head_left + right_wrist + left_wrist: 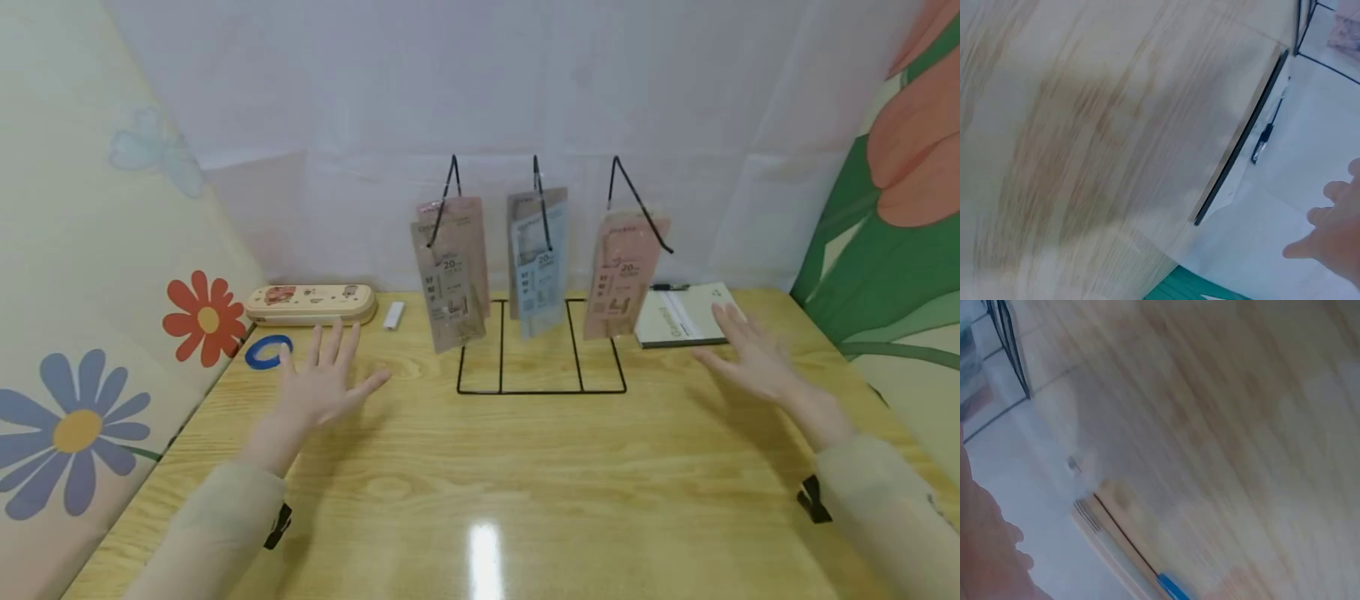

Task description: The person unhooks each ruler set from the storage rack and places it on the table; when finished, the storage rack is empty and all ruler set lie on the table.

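My left hand (321,385) hovers over the left of the table with fingers spread, holding nothing. Just past its fingertips are a blue tape ring (268,352) and a cream pencil case (311,305). On the right, my right hand (753,362), also empty with straight fingers, is nearest to a notebook (681,315) with a black pen (670,287) at its back edge. Between the hands stands a black wire rack (542,392). From its hooks hang flat packets: brown ones over pink at left (450,283), a blue packet (542,275) mid, a pink packet (622,275) right.
A small white block (393,315) lies between the pencil case and the rack. The wooden table (525,475) meets a white backdrop (375,100) behind. Flower-printed panels (78,429) flank both sides.
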`<state>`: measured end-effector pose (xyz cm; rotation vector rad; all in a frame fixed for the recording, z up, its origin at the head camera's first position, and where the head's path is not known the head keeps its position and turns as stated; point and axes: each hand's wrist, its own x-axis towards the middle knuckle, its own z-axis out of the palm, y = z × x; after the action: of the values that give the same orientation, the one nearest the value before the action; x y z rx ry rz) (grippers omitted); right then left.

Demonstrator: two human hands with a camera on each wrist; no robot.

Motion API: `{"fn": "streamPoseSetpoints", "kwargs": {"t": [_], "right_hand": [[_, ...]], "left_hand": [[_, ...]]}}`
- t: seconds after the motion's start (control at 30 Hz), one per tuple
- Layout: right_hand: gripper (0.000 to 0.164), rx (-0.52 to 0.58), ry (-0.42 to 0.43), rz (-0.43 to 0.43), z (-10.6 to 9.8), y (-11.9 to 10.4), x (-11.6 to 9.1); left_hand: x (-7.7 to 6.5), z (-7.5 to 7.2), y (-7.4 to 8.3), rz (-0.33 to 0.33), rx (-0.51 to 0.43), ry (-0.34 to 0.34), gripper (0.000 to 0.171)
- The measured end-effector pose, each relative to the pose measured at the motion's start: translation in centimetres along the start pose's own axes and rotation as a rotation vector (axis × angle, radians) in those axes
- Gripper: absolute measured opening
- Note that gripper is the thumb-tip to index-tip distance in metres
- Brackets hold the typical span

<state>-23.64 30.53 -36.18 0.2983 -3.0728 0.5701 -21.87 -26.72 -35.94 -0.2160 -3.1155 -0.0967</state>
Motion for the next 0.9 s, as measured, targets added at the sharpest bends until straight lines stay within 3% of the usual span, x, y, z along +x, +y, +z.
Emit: {"fn": "streamPoseSetpoints", "kwargs": {"t": [0.17,0.33,0.67,0.9], "right_hand": [[0.087,0.061,0.015,-0.034,-0.3,-0.9,0.0],[0.086,0.204,0.001,-0.073,-0.5,-2.0,-0.2],[0.078,0.379,0.003,-0.075,0.3,-3.8,0.2],[0.07,0.504,0.063,-0.076,0.6,-4.8,0.8]], "left_hand": [[0.1,0.6,1.8,0.044,-0.04,-0.072,0.093],[0.4,1.4,3.9,0.088,-0.062,-0.14,0.091],[1.7,3.0,7.6,0.202,-0.163,-0.193,0.082],[3.2,4.0,9.0,0.205,-0.115,-0.239,0.073]]}}
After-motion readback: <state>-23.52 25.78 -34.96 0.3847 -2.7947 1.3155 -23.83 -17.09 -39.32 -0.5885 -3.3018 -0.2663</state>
